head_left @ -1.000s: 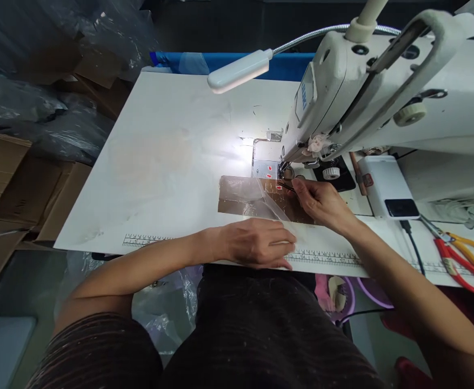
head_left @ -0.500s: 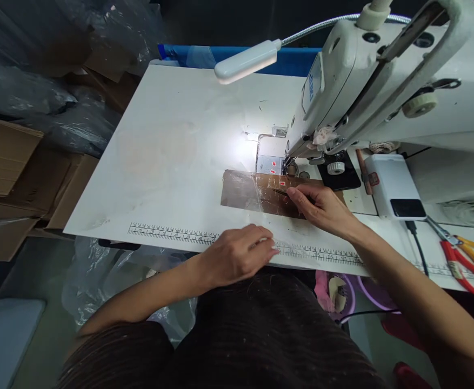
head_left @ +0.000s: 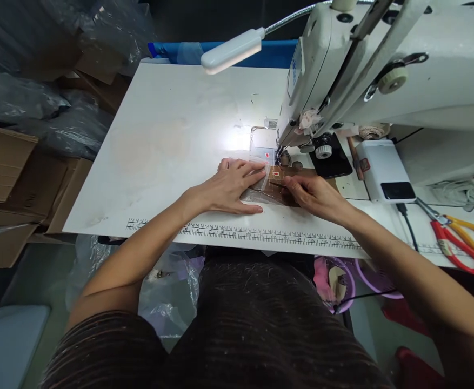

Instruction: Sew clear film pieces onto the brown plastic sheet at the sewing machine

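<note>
My left hand (head_left: 234,186) lies with its fingers spread on a clear plastic sheet (head_left: 266,186), to the left of the sewing machine's needle area (head_left: 279,154). Beneath the plastic a shiny brown strip (head_left: 289,201) rests on the machine table. Small red marks show on the strip and on the metal plate behind it. Over the strip's right part, my right hand (head_left: 312,195) pinches a thin dark pointed tool (head_left: 277,185), its tip toward the left. Whether that tool is a pair of tweezers, I cannot tell.
The white sewing machine (head_left: 326,70) stands at the right, with a lamp (head_left: 232,51) hanging over the table. A white power bank (head_left: 385,170), a black phone-like slab (head_left: 336,159) and scissors (head_left: 459,243) lie right of my right hand. A printed ruler (head_left: 237,233) runs along the front edge. Cardboard boxes (head_left: 21,183) stand left.
My left hand has moved up from the table's front edge and opened flat onto the plastic and strip. My right hand still pinches the thin tool. The camera view has shifted slightly.
</note>
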Demonstrator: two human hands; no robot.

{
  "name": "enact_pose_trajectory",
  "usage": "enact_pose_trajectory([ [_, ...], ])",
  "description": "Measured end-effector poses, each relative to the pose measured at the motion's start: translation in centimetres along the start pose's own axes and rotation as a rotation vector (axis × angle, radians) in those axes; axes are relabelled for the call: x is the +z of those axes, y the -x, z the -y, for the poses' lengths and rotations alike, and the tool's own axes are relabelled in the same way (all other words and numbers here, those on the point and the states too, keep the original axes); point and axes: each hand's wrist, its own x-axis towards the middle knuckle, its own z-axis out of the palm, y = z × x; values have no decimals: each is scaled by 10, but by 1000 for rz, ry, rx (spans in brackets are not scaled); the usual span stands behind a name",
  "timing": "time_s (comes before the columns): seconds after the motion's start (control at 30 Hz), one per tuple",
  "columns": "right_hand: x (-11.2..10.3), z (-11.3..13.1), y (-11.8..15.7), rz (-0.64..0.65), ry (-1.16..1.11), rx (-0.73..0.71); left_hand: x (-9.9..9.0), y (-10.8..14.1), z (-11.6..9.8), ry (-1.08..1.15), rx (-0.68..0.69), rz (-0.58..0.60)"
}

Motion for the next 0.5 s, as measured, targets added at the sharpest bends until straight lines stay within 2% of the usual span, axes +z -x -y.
enact_pose_trajectory([
  [0.13,1,1,-8,122,74,44,7,1,5,45,3,-62],
  [0.27,1,9,-16,163,140,43,15,0,4,8,5,-127],
  [0.43,-1,12,-15,68,182,26,17,1,-6,-107,-30,-317],
  [0.5,-3,10,-11,9,170,31,17,2,-11,-90,-41,-346],
])
